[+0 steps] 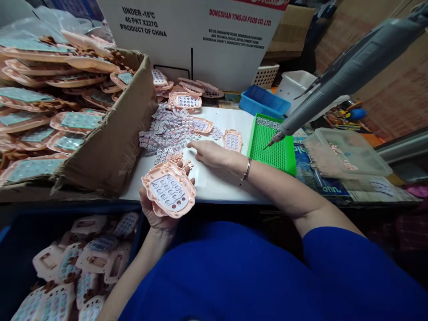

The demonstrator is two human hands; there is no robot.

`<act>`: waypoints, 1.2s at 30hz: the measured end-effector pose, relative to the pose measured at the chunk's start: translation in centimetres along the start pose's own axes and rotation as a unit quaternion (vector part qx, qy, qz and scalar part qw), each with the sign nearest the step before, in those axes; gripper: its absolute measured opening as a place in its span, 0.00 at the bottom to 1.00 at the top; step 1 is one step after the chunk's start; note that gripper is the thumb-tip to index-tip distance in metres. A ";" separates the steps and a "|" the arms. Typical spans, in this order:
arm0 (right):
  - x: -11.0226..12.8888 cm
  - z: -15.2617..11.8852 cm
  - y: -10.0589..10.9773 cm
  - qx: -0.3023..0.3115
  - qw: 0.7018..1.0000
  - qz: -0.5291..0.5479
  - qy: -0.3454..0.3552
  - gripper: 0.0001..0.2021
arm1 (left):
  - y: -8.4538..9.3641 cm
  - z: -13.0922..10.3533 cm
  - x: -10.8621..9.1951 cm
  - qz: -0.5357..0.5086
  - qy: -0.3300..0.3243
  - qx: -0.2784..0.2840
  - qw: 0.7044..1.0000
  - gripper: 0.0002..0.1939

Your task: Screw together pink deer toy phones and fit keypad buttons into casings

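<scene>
Nearest the head camera, a bright blue cloth shirt (234,272) is cut off below. The raised left hand (155,220) is clamped on a rounded peach plastic casing (169,191) at the near edge of the white tabletop (217,183); its fingers are largely hidden behind. The right hand (211,153) reaches, palm down, beside heaped pale button pieces (167,127); whether its fingertips meet cannot be told.

Shirt (227,267): plain blue | sleeve (329,240): short | right wrist (239,165): silvery bangle (248,168)
</scene>
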State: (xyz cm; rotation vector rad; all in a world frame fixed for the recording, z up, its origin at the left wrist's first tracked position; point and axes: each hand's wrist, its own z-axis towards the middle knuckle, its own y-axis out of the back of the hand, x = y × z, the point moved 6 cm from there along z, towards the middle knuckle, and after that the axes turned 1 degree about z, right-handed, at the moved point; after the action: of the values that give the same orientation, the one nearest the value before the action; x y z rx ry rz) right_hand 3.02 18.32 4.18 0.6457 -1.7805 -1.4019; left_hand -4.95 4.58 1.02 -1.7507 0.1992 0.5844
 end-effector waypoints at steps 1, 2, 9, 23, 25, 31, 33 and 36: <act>-0.1 -0.5 -0.1 0.005 1.000 0.000 0.004 0.14 | 0.0 0.0 0.1 0.000 0.003 -0.001 1.000 0.49; -0.1 -0.9 -0.2 0.009 1.000 -0.004 0.006 0.12 | 0.0 0.0 0.1 0.002 0.006 0.000 1.000 0.49; -0.4 -4.1 0.4 -0.032 0.999 0.003 -0.025 0.06 | -0.3 0.0 0.3 0.025 0.008 0.018 0.999 0.49; 7.0 -10.5 1.1 -0.282 0.885 0.266 0.257 0.10 | -1.1 0.4 1.9 0.030 0.001 0.027 0.999 0.47; 7.0 -10.4 0.8 -0.289 0.895 0.221 0.257 0.10 | -0.9 0.3 2.1 0.024 0.014 0.027 0.999 0.46; 7.1 -11.0 1.0 -0.250 0.924 0.109 0.268 0.11 | -0.8 0.0 2.5 0.021 0.058 0.015 0.998 0.41; 7.6 -11.6 1.4 -0.258 0.922 0.046 0.285 0.11 | -0.7 0.0 2.5 0.023 0.062 0.009 0.998 0.40; 8.2 -12.1 1.6 -0.249 0.919 -0.034 0.303 0.13 | -0.6 0.0 2.5 0.023 0.055 0.007 0.998 0.38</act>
State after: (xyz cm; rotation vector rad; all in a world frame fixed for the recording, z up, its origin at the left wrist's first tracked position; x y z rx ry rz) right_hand 8.21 5.46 9.11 0.7582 -0.8800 -1.4225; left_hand -2.57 5.15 0.34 -1.7709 0.3206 0.5183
